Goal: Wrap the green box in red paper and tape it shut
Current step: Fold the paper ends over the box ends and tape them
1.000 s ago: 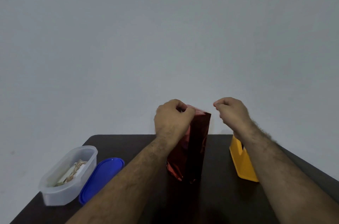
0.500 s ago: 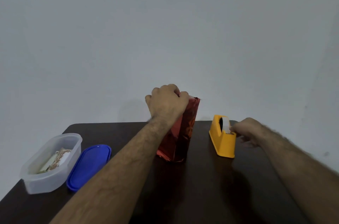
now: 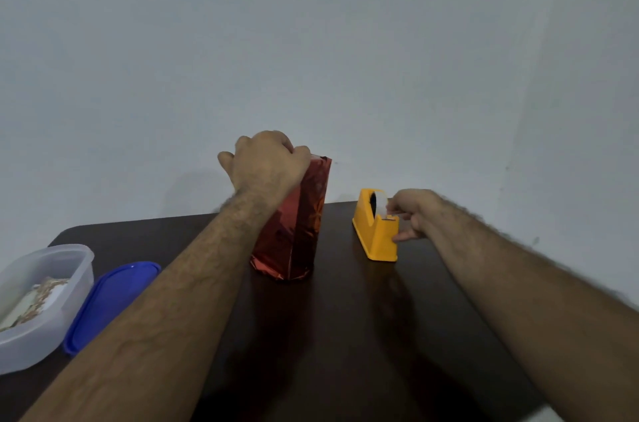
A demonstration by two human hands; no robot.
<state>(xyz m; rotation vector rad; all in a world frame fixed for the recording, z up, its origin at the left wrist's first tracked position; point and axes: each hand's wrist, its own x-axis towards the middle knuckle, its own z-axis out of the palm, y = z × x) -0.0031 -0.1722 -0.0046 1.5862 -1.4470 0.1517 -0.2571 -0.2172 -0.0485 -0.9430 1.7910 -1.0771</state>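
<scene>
At the far left we see a clear plastic tub on the dark table, holding what looks like pale paper with a brownish pattern; we cannot tell more about its contents. Just beside it on the right lies a blue lid, flat on the table and touching or nearly touching the tub's wall.

Next comes our left hand, fingers curled down over the top of the parcel, gripping the folded end of the red paper. The parcel stands upright near the middle of the table, leaning slightly, its shiny red wrap creased and gathered at the bottom edge. The green box itself is fully covered by the paper, so we see none of it.

To the right of the parcel, apart from it, sits a yellow tape dispenser with its roll of white tape showing at the top. Our right hand is at the dispenser's near end: its fingers are curled and seem to pinch the tape's free end just by the cutter, while the thumb touches the dispenser's side lower down. The hand is a little blurred, so we cannot tell exactly how the fingertips meet the tape
</scene>
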